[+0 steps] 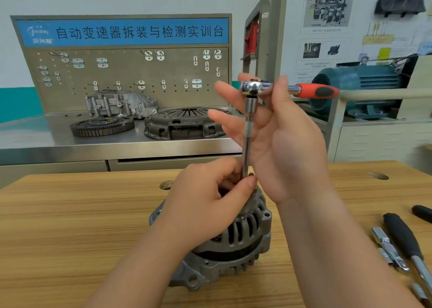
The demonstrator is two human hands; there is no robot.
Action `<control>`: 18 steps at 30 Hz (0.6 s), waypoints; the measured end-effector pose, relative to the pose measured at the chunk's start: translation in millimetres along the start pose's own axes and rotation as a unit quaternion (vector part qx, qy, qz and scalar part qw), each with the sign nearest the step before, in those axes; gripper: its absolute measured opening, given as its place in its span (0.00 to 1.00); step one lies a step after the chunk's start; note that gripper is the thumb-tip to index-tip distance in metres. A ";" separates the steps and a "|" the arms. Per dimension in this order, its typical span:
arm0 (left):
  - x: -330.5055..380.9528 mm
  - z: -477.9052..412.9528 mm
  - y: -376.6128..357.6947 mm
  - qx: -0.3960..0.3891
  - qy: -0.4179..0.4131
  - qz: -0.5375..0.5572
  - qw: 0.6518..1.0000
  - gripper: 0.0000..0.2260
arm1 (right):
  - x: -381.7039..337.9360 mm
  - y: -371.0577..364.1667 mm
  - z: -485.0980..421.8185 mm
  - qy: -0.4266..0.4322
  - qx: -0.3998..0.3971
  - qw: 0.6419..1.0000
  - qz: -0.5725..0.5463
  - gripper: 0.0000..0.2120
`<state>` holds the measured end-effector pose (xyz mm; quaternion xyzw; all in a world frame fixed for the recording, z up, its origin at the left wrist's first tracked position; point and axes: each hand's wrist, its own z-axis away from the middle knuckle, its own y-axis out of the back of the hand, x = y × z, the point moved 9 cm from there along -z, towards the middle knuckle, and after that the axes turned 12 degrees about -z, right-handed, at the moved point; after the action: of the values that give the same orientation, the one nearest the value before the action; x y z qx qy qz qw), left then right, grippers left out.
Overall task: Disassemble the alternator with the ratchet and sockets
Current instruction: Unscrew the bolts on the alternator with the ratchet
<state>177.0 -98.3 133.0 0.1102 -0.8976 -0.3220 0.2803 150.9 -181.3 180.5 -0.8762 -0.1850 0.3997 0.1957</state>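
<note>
A grey alternator (236,244) stands on the wooden table (70,226), slotted housing facing me. A ratchet (256,88) with a red and black handle (315,91) sits atop a long chrome extension bar (249,134) that runs straight down to the alternator's top. My left hand (210,205) pinches the bar's lower end with thumb and fingers, covering the socket and the alternator's top. My right hand (275,132) is raised beside the ratchet head, fingers spread and nearly straight, with the thumb and fingertips touching the head.
Loose sockets and extension pieces (388,249) and a black-handled tool (404,235) lie at the table's right edge. Behind, a steel bench (35,141) carries a clutch cover (184,123), a flywheel (102,126) and a housing. A teal motor (357,83) stands at the right.
</note>
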 end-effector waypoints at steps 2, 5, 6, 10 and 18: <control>-0.2 -0.1 1.1 0.002 -0.004 -0.004 1.000 0.20 | -1.5 -0.1 -0.1 0.018 0.003 1.000 0.018 0.16; 0.6 -0.5 1.4 0.005 0.001 -0.012 1.000 0.21 | -17.5 -6.8 1.9 0.112 -0.012 0.990 0.084 0.09; 1.0 -0.6 1.1 0.007 0.004 -0.019 1.000 0.20 | -21.9 -9.8 3.4 0.136 -0.023 0.985 0.099 0.10; 1.9 -0.5 2.4 0.020 0.010 -0.027 0.999 0.14 | -17.5 -10.2 2.8 0.108 -0.032 0.992 0.050 0.10; 2.3 1.2 3.3 0.009 -0.005 -0.022 1.000 0.19 | -9.9 3.8 -1.0 0.059 0.016 0.997 0.048 0.11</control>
<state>174.4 -96.0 135.3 0.1302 -0.8993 -0.3207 0.2674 146.2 -189.6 185.4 -0.9030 -0.1244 0.3590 0.2006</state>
